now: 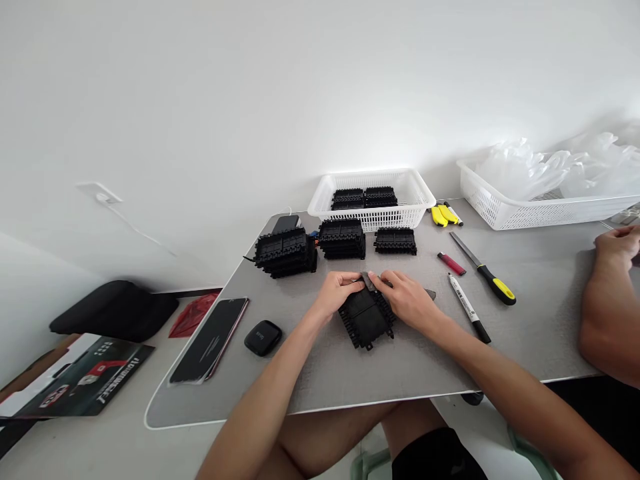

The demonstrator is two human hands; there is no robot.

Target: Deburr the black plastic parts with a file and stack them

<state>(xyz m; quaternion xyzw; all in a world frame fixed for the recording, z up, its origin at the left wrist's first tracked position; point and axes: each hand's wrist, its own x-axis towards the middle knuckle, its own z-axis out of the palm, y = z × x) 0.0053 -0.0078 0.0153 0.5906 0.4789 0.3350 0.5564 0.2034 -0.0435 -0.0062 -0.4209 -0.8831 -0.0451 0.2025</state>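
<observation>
A black plastic tray-like part (367, 319) with toothed edges lies tilted on the table in front of me. My left hand (338, 293) grips its far left corner between thumb and fingers. In my right hand (404, 299) is a flat grey tool (369, 282), which looks like a metal blade or file. Its tip rests against the part's far edge, and its other end sticks out beyond my fingers. Most of the tool is hidden under the right hand. Stacks of similar black parts (286, 252) stand just beyond, with another stack (343, 239) beside them and a smaller one (395, 241) to the right.
A white basket (373, 217) holding black parts stands by the wall; another (540, 212) holds plastic bags. Right lie a file with a yellow-black handle (495, 283), a marker (469, 307) and a red lighter (451, 263). Left are a phone (210, 340) and a black case (263, 338). A co-worker's arm (607, 300) rests far right.
</observation>
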